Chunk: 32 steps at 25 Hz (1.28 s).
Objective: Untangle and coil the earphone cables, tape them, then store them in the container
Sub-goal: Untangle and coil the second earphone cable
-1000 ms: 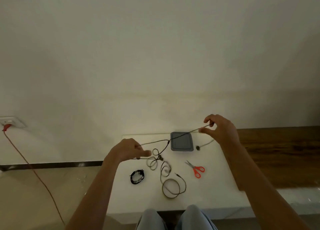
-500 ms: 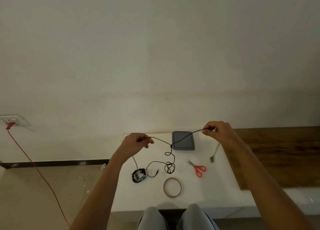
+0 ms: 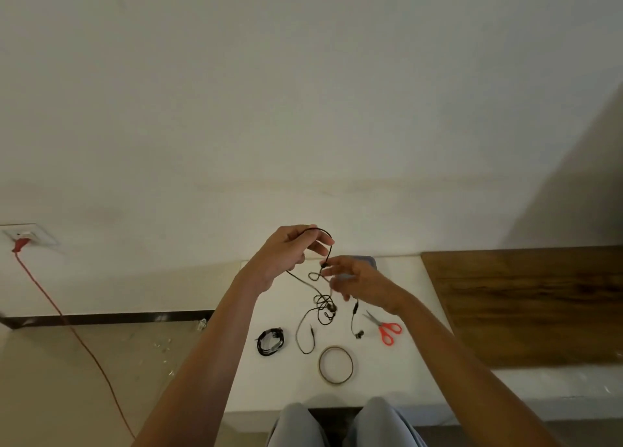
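Note:
A black tangled earphone cable (image 3: 323, 306) hangs from my hands down to the white table (image 3: 404, 352). My left hand (image 3: 286, 254) is raised and grips the cable's upper loop. My right hand (image 3: 350, 279) is just below and to the right, pinching the cable at a small knot. One earbud end (image 3: 358, 334) lies on the table. A coiled black earphone (image 3: 270, 341) lies at the left. A tape roll (image 3: 336, 364) lies near the front edge. The grey container (image 3: 371, 260) is mostly hidden behind my right hand.
Red-handled scissors (image 3: 386, 328) lie right of the cable. A dark wooden surface (image 3: 526, 305) adjoins the table on the right. A red cord (image 3: 67, 322) runs from a wall socket (image 3: 25, 235) down across the floor on the left. My knees are below the table's front edge.
My hands were spread wide with the cable stretched between them; they have come together over the table's middle. The right hand has moved left onto the knot, and the cable now hangs slack.

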{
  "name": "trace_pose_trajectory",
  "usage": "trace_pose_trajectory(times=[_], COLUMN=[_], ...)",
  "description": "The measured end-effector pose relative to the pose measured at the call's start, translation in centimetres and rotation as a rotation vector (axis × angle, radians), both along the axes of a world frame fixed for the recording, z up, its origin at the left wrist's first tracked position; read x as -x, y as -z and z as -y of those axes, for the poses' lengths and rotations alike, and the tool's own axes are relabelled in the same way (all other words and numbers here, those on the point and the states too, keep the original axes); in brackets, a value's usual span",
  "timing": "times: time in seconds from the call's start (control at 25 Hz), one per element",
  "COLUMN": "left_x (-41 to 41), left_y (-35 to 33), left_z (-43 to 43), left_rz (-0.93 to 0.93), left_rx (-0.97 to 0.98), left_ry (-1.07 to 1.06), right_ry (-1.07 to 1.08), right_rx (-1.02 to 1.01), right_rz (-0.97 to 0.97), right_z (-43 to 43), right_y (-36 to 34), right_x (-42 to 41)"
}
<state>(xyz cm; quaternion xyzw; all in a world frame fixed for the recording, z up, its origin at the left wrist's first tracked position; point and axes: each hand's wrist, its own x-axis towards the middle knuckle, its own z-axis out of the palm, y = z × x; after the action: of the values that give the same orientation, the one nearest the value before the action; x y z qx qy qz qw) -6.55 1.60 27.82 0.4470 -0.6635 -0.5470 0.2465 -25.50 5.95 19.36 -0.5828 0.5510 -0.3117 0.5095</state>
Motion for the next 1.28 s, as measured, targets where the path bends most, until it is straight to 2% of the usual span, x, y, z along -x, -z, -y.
trace_pose_trajectory(times=[0.16,0.36,0.44,0.52,0.64,0.76,0.88,1.0,1.08,1.16,1.2,1.28], left_x=[-0.4,-0.7,-0.4,0.1,1.0,1.3,1.0,0.9,0.8,0.3,-0.3,-1.7], left_y=[-0.7,-0.4,-0.1,0.4,2.3,5.0,7.1,7.6,7.4,7.5,7.8,8.2], left_z=[0.2,-1.1,-1.9,-2.9,-4.6,-4.6,-2.6,-0.6,0.5,1.9,2.6,3.5], left_rz=[0.029,0.038,0.039,0.000,-0.129,-0.266,-0.426,-0.780,-1.030,-1.232,-1.272,-1.233], left_rx=[-0.058,-0.306,-0.348,-0.377,-0.544,-0.734,-0.889,-1.018,-1.082,-1.075,-1.031,-0.917], left_ry=[-0.047,0.060,0.105,0.122,0.129,-0.056,-0.268,-0.313,-0.441,-0.685,-0.792,-0.897], right_ry=[-0.018,0.098,0.149,0.193,0.299,0.272,0.092,-0.134,-0.218,-0.263,-0.262,-0.206], right_rx=[0.053,-0.010,-0.053,-0.137,-0.231,-0.156,-0.152,-0.170,-0.199,-0.233,-0.250,-0.283], right_rz=[-0.070,0.080,0.073,0.184,0.501,0.530,0.449,0.293,0.258,0.235,0.208,0.114], right_z=[0.0,0.0,0.2,0.5,0.9,0.6,-0.1,-1.3,-2.1,-3.0,-3.4,-4.2], right_y=[-0.7,-2.9,-3.5,-3.4,-3.5,-4.0,-4.3,-4.2,-3.8,-3.1,-2.6,-1.5], right_x=[-0.4,-0.9,-1.3,-1.5,-2.1,-2.0,-1.1,0.0,1.1,2.9,4.1,6.6])
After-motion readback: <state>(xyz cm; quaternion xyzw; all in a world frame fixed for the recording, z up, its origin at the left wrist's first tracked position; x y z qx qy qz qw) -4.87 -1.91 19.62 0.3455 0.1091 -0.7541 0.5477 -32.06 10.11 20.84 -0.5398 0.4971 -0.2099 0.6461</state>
